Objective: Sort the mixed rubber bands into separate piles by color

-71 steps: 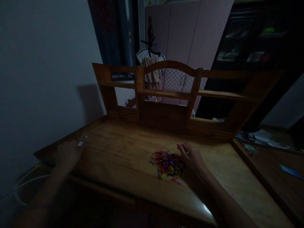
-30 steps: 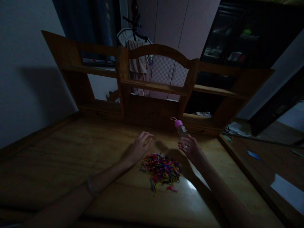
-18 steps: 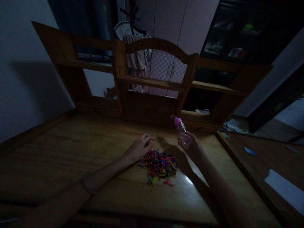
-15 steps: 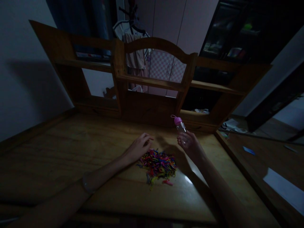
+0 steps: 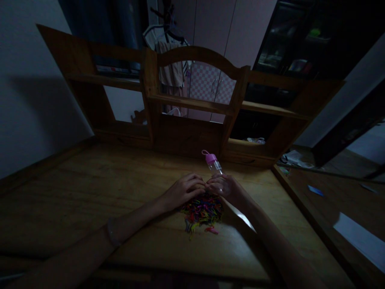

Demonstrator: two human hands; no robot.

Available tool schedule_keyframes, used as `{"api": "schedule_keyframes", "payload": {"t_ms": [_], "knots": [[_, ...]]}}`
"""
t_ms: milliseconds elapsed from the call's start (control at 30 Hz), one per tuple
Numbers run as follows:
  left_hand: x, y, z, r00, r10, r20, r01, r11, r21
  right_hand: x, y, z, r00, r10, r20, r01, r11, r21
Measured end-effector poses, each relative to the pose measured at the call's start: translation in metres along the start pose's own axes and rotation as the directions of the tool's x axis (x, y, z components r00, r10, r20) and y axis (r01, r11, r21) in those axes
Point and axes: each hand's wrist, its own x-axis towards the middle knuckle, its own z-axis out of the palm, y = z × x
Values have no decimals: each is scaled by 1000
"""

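A heap of small coloured elastic bands (image 5: pixel 202 212) lies on the wooden desk (image 5: pixel 90 192) in dim light. My right hand (image 5: pixel 225 188) is closed round the lower part of a small clear bottle with a pink cap (image 5: pixel 213 163), held tilted just above the heap. My left hand (image 5: pixel 184 190) hovers over the heap's left edge, its fingers curled and its fingertips meeting those of my right hand by the bottle's base. Whether the left fingers pinch anything is too dark to see.
A wooden shelf unit (image 5: pixel 195 104) stands along the desk's back edge. A second desk surface (image 5: pixel 339 208) with papers (image 5: pixel 361 241) adjoins on the right. Behind are pink wardrobe doors (image 5: pixel 231 36), hanging clothes (image 5: pixel 171 72) and a dark cabinet (image 5: pixel 300 44).
My right hand has brought the bottle left and down towards the heap. My left hand has shifted right until the fingertips of both hands meet. Earlier, my right hand lifted the bottle into view.
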Motion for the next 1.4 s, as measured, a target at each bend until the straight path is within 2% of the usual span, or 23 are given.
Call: {"api": "schedule_keyframes", "payload": {"t_ms": [133, 300, 500, 567, 633, 700, 733, 800, 833, 900, 1033, 1167, 1267, 1400], "knots": [[-2, -1, 0, 997, 71, 36, -71, 997, -11, 2, 7, 8, 999, 28, 41, -28, 1000, 5], [-3, -2, -1, 996, 78, 35, -78, 997, 6, 0, 3, 11, 999, -1, 55, 4, 999, -45], [-2, 9, -3, 996, 67, 60, -68, 998, 15, -1, 0, 15, 999, -9, 52, 15, 994, -106], [-1, 11, -3, 997, 61, 54, -62, 998, 9, 0, -1, 13, 999, -20, 41, 27, 987, -160], [-1, 11, -3, 999, 39, 27, -40, 999, 32, 1, -4, 5, 996, -86, -23, 76, 955, -287], [-1, 7, -3, 1000, 21, -2, -20, 997, 73, -1, -10, -8, 962, -238, -134, 131, 833, -538], [-1, 5, -3, 1000, 16, -14, -14, 996, 93, -3, -13, -15, 925, -335, -179, 123, 710, -693], [-1, 0, -2, 999, 15, -36, -11, 993, 117, -6, -17, -31, 825, -527, -203, 12, 375, -927], [-1, -3, -2, 999, 17, -46, -11, 992, 123, -8, -18, -38, 790, -587, -178, -52, 225, -973], [-2, -6, -2, 998, 20, -59, -12, 991, 133, -9, -16, -48, 757, -643, -116, -123, 34, -992], [-3, -5, -2, 998, 24, -51, -16, 989, 145, -6, -4, -53, 746, -665, -31, -139, -110, -984], [-4, -3, -2, 999, 23, -48, -14, 986, 166, -5, 5, -45, 771, -637, 25, -151, -221, -964], [-4, -2, -3, 999, 17, -40, -10, 985, 174, -8, 7, -37, 793, -608, 48, -148, -268, -952], [-3, -2, -3, 999, 27, -41, -20, 984, 178, -11, 7, -29, 823, -567, 27, -161, -279, -947]]}}
